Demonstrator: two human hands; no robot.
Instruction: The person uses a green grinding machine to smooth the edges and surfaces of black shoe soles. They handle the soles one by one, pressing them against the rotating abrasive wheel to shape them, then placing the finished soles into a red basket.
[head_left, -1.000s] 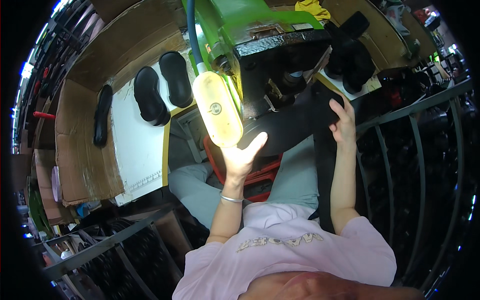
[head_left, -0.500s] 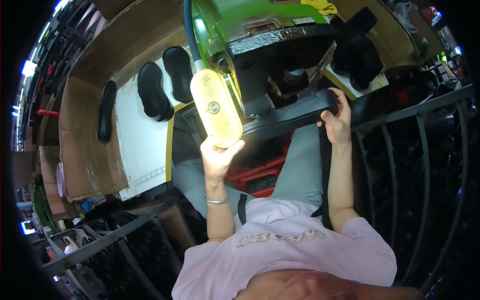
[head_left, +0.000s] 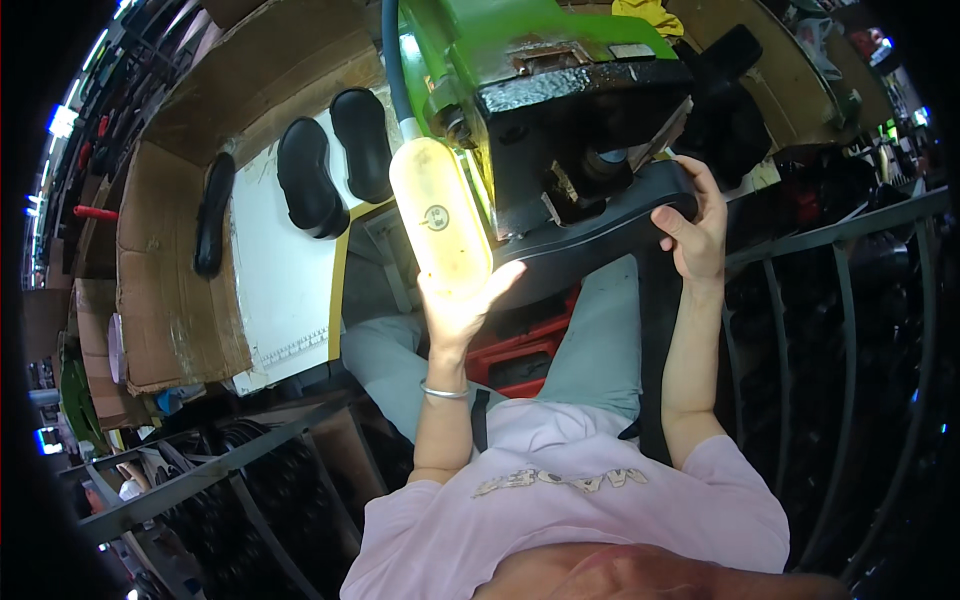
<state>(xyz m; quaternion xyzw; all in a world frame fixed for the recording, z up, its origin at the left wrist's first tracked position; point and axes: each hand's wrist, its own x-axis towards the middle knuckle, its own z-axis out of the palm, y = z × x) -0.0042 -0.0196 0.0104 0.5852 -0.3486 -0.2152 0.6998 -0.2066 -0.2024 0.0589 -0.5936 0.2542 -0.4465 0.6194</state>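
I hold a long black shoe sole [head_left: 600,235] under the dark head of a green machine [head_left: 560,110]. My right hand [head_left: 695,225] grips the sole's right end, fingers curled over its edge. At the left end my left hand [head_left: 462,300] holds it up, brightly lit, palm up with the thumb on the sole. A pale yellow, glowing bottle-shaped container [head_left: 438,215] hangs from a blue hose right above my left hand. A thin bracelet sits on my left wrist.
Three black soles [head_left: 310,175] lie on a white board left of the machine. Cardboard walls [head_left: 170,290] stand further left. A red crate [head_left: 520,350] sits between my knees. Metal rails [head_left: 800,245] with dark piled soles flank both sides.
A second ago my left hand was open and empty under the yellow container and my right hand was up at the machine. The sole then came in and now sits under the machine head.
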